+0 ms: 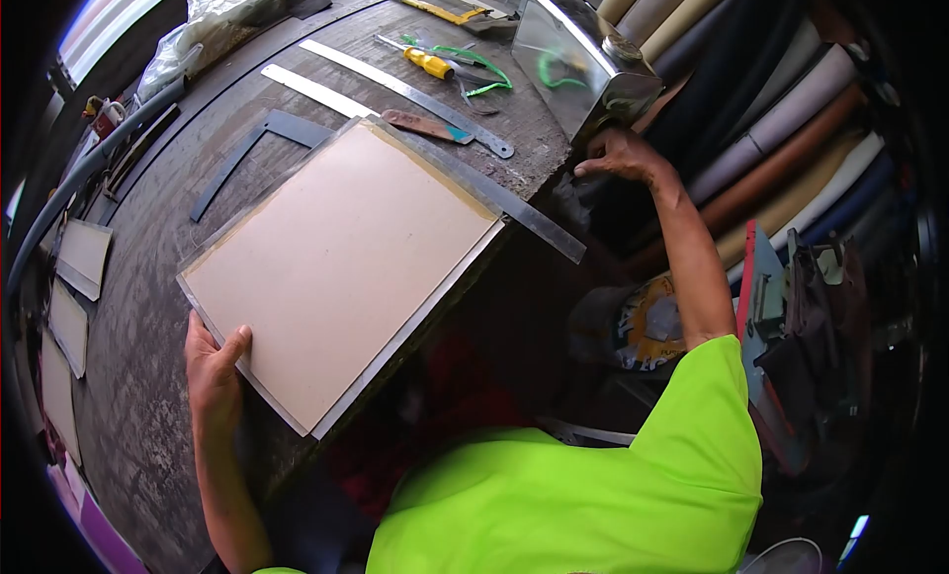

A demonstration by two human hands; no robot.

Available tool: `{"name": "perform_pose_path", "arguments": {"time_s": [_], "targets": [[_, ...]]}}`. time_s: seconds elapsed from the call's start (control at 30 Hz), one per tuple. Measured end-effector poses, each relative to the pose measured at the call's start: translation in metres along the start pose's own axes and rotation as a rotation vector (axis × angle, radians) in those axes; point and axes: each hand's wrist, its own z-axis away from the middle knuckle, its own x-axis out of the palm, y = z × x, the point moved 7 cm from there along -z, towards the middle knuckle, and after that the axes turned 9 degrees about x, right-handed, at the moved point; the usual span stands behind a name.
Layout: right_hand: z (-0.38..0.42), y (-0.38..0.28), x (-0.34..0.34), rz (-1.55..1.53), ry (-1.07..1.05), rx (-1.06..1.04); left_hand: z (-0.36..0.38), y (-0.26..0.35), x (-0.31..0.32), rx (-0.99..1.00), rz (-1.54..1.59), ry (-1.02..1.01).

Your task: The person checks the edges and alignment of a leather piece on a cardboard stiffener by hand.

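My left hand (pixel 213 371) grips the near left edge of a flat beige board (pixel 346 267), thumb on top and fingers underneath. The board lies tilted across the workbench corner, with a grey sheet's rim showing around it. Along its far right side runs a steel strip (pixel 549 233) that sticks out past the bench edge. My right hand (pixel 628 157) is at the lower end of a shiny metal can (pixel 573 60), by the bench's right edge. Its fingers are curled and partly hidden, so I cannot make out what, if anything, is in them.
Beyond the board lie two steel rulers (pixel 415 94), a wooden-handled knife (pixel 425 126), a yellow screwdriver (pixel 428 63), a dark metal square (pixel 237 159) and a hacksaw (pixel 435 8). Rolls of material (pixel 781 129) lean at the right. Several small panels (pixel 84 258) line the left edge.
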Motion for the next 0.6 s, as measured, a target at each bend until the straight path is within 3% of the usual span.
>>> {"name": "perform_pose_path", "arguments": {"time_s": [0.17,0.27,0.37,0.5,0.6], "targets": [[0.013,0.018,-0.008,-0.143,0.070,0.058,0.000,-0.003,-0.005,0.015,-0.006,-0.017],[0.032,0.008,-0.015,-0.005,0.326,-0.142,0.000,0.000,-0.003,0.016,0.002,-0.030],[0.065,-0.021,-0.020,0.087,0.484,-0.124,0.001,0.000,-0.002,0.035,-0.004,-0.023],[0.072,-0.025,-0.011,0.205,0.443,-0.004,0.001,0.000,-0.002,0.048,-0.031,-0.026],[0.104,-0.081,-0.012,-0.484,0.297,-0.086,0.000,0.000,-0.004,0.040,-0.028,-0.027]]}}
